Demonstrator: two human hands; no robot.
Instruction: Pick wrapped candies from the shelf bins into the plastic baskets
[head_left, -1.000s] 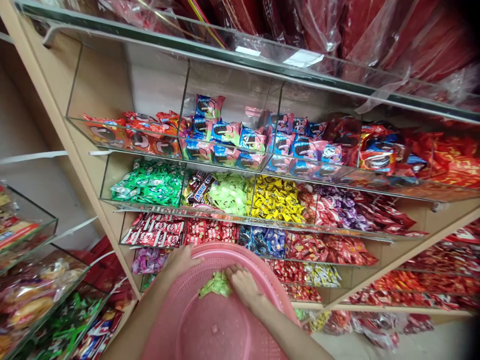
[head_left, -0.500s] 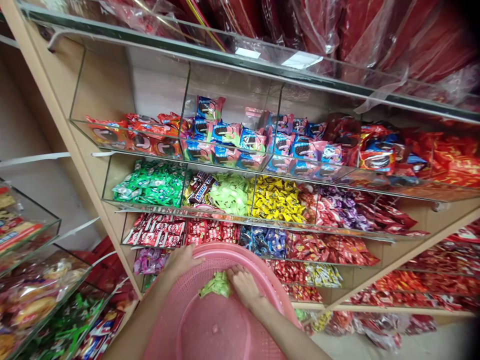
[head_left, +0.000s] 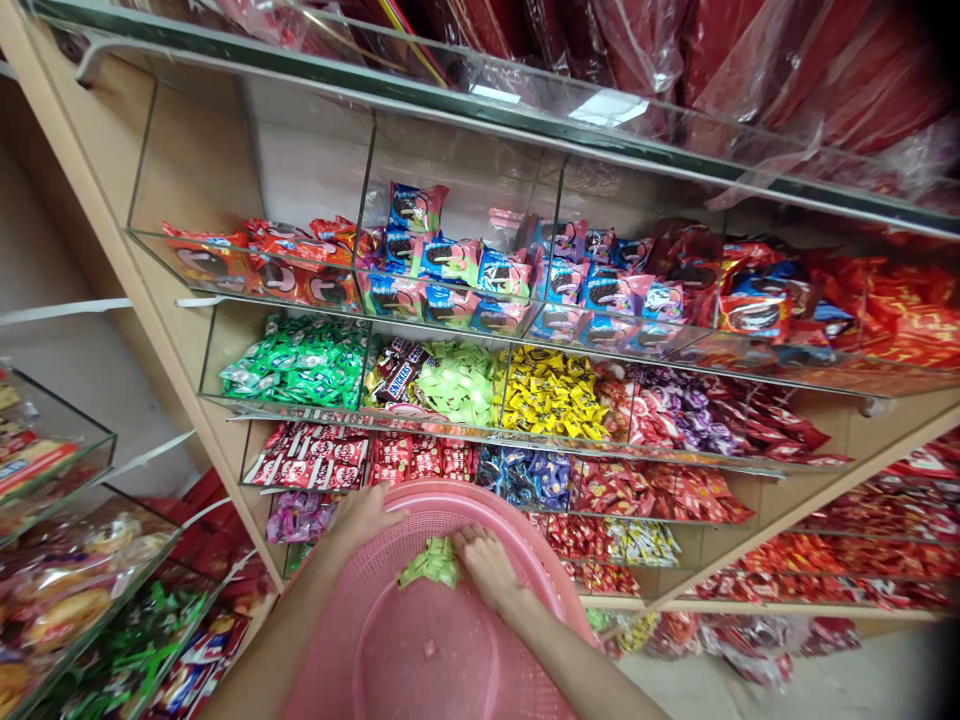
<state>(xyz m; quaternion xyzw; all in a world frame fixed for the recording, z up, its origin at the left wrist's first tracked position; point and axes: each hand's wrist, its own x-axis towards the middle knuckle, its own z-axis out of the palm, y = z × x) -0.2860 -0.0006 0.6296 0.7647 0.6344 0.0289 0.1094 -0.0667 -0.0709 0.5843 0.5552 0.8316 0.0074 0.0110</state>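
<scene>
A pink plastic basket (head_left: 427, 660) with perforated sides tilts toward the shelves, low in the view. My left hand (head_left: 366, 522) is closed over its upper left rim. Inside the basket, my right hand (head_left: 484, 562) has its fingers curled against the far wall; what they hold, if anything, is hidden. Just left of those fingers lies a small pile of light green wrapped candies (head_left: 430, 563). Similar light green candies (head_left: 459, 385) fill a shelf compartment above, between Snickers packs (head_left: 401, 372) and yellow-wrapped candies (head_left: 555, 395).
Glass-fronted shelves (head_left: 465, 435) hold green candies (head_left: 300, 362), red packets (head_left: 309, 455) and blue-wrapped cookies (head_left: 450, 258). A wooden post (head_left: 112, 200) stands at left. Clear plastic-wrapped red packages (head_left: 720, 60) overhang the top. Bagged sweets (head_left: 750, 645) lie near the floor.
The view has shifted slightly, so the shelves sit a little farther left and higher. Both hands keep nearly the same places on and in the basket.
</scene>
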